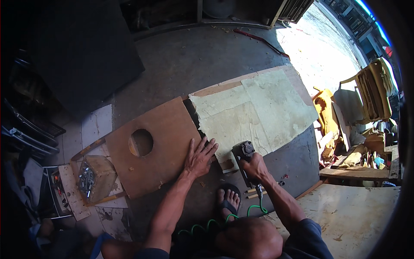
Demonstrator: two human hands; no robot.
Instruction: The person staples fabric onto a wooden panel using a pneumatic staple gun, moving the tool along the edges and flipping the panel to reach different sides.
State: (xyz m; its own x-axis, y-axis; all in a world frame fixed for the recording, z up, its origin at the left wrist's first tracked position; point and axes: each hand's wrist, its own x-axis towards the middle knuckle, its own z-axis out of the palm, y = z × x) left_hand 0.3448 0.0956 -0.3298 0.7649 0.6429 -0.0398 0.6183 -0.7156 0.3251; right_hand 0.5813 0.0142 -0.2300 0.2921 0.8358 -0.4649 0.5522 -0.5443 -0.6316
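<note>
Grey floor (pixel 181 56), left side in deep shadow; sunlit ground (pixel 317 43) top right is blown out, detail lost. Left hand (pixel 199 157) open, palm down, fingers spread on the right edge of a brown board (pixel 172 129) with a round hole. Right hand (pixel 255 167) wrapped round a black power tool (pixel 246 149), right of the board, near the lower edge of a pale sheet (pixel 276 103). Grip hides part of the tool; can't tell if its nose touches anything. Green coiled hose (pixel 258 206) partly hidden behind the knee (pixel 254 239). Carton (pixel 103 172) with small metal pieces sits left of the board; piece type hard to make out. Dark panel (pixel 86 52) upper left fades into black. Any lettering on tool or carton too small to read.
</note>
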